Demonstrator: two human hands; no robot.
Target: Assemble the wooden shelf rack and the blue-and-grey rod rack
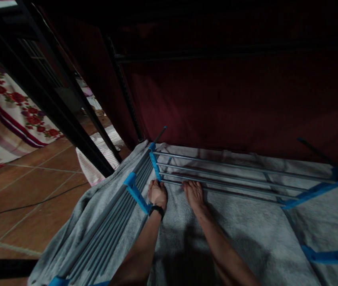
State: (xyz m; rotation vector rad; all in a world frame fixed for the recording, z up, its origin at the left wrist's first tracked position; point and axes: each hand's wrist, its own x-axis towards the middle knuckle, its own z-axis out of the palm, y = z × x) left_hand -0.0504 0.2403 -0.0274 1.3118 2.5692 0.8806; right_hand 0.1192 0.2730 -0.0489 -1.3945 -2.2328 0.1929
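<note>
Grey metal rods [240,166] run sideways between blue plastic brackets, forming one tier of what looks like a clothes drying rack. At that tier's left end, my left hand [158,194], with a black band on the wrist, is closed at the lower tip of the blue bracket [154,165]; its fingertips are partly hidden. A short way to the right, my right hand [193,193] has its fingers curled over the lowest rod [225,193]. Beside my left forearm lies a bundle of parallel grey tubes [106,226] with another blue bracket [137,193].
Under the rack parts spreads a grey blanket [183,234]. More blue brackets [333,256] lie at the right. A dark red cloth [231,107] hangs behind. Black metal posts [67,119] stand at the left, above a tiled floor [37,190] crossed by a dark cable [34,205].
</note>
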